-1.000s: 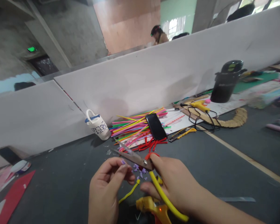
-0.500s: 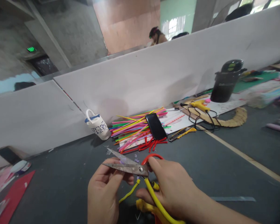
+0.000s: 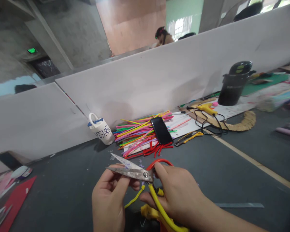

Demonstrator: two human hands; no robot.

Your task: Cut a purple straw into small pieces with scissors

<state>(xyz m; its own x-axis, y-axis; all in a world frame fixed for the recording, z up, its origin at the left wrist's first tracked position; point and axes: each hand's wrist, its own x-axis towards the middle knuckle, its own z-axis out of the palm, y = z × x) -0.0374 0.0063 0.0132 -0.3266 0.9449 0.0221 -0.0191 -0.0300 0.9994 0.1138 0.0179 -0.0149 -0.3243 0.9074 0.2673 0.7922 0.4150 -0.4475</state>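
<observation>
My right hand (image 3: 176, 190) grips a pair of scissors (image 3: 135, 172) with one red and one yellow handle. The blades are parted and point left, over the fingers of my left hand (image 3: 112, 196). Thumb and fingers of that hand are closed together against the lower blade; what they pinch is hidden behind the metal. A thin yellow fuzzy stem (image 3: 136, 196) with a small knob at its top shows between my hands. Below my right hand lies a yellow piece (image 3: 149, 211), partly covered by hand and handle. Purple scraps (image 3: 141, 162) lie just behind the blades.
A pile of coloured fuzzy stems (image 3: 135, 132) lies beyond my hands, with a black phone (image 3: 161, 130) on it. Around it are a white cup (image 3: 102, 132), a utility knife (image 3: 189, 138), a yellow glue gun (image 3: 207, 108) and a dark bin (image 3: 233, 88). A person sits behind the partition (image 3: 145, 74).
My left hand has shifted very slightly to the right. The scissors stay parted in nearly the same place.
</observation>
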